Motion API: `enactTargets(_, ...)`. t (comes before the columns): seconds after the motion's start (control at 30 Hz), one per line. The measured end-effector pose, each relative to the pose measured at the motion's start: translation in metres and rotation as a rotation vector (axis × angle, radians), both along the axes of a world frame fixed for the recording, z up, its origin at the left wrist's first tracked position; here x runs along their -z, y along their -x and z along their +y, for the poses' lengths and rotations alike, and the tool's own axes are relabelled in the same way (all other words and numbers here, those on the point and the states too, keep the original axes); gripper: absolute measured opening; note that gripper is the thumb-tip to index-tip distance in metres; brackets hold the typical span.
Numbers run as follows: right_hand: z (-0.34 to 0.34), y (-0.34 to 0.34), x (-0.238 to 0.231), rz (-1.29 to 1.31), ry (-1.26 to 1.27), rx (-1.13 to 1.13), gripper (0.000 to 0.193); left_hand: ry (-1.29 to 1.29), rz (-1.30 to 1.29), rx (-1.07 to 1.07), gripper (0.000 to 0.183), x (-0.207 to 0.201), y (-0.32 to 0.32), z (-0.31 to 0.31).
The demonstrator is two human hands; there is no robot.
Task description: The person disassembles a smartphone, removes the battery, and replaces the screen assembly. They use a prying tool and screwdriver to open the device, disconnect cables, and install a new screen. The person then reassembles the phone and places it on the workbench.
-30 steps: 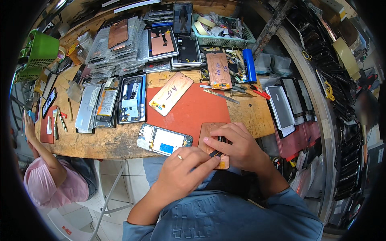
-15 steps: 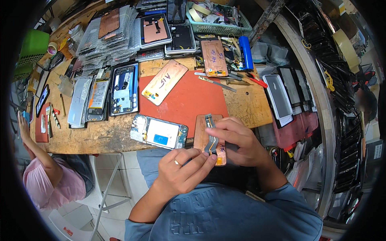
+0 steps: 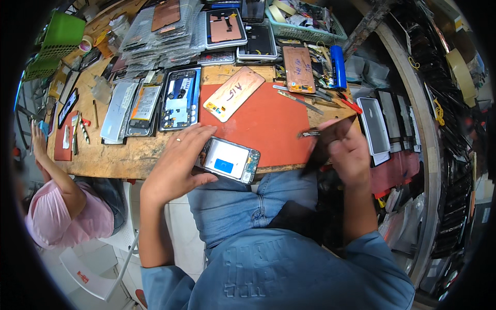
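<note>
My left hand (image 3: 178, 163) grips the left end of an opened phone (image 3: 227, 159) at the table's front edge, fingers over its far side and thumb at the near side. The phone's inside faces up, with a pale centre, a blue patch and a circuit board at the right end. My right hand (image 3: 350, 155) holds a dark phone screen panel (image 3: 326, 142) tilted up over the right of the red mat, blurred by motion. A short ribbon cable (image 3: 310, 133) juts from the panel's left side. Another copper-backed screen (image 3: 234, 94) lies flat on the mat's far left.
A red mat (image 3: 258, 116) covers the wooden table's middle. Opened phones (image 3: 180, 101) and stacked bubble-wrap sleeves (image 3: 160, 44) stand at the left and back. Tweezers (image 3: 299, 101), a blue cylinder (image 3: 337, 67) and a parts basket (image 3: 310, 32) are farther right. A person in pink (image 3: 72, 206) sits left.
My left hand has left the screen panel and taken hold of the opened phone. My right hand has carried the panel right and turned it dark side into view. The whole view has shifted.
</note>
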State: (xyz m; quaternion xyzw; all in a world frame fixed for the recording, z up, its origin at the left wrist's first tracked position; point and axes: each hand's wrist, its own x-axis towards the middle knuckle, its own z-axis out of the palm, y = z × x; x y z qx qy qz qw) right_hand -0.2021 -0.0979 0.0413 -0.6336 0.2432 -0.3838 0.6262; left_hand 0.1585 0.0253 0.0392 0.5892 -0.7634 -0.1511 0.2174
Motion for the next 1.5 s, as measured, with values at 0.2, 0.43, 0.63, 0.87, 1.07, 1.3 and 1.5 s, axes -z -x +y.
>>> enactTargets(0.2, -0.036, 0.004, -0.010, 0.094, -0.151, -0.181, 0.061, -0.007, -0.032, 0.116, 0.090, 0.007, 0.001, -0.015)
enactTargets(0.43, -0.075, -0.028, -0.011, 0.293, -0.248, -0.497, 0.034, 0.100, 0.160, 0.086, 0.107, 0.028, 0.053, -0.048)
enactTargets(0.63, -0.083, -0.059, -0.012, 0.315, -0.335, -0.646, 0.038, 0.199, 0.426, -0.107, 0.081, 0.035, 0.062, -0.032)
enactTargets(0.87, -0.091, -0.074, -0.006, 0.745, -0.063, -0.670, 0.040, 0.484, 0.236, -0.334, 0.029, 0.063, 0.065, -0.013)
enactTargets(1.07, -0.098, -0.078, 0.002, 0.658, 0.058, -0.765, 0.041, 0.501, -0.030, -0.305, 0.033, 0.058, 0.077, -0.014)
enactTargets(1.3, -0.099, -0.073, 0.010, 0.614, -0.053, -0.761, 0.038, 0.464, -0.157, -0.297, 0.040, 0.062, 0.082, -0.012)
enactTargets(1.5, -0.095, -0.075, 0.010, 0.560, -0.084, -0.731, 0.039, 0.483, -0.219, -0.323, 0.044, 0.065, 0.085, -0.011)
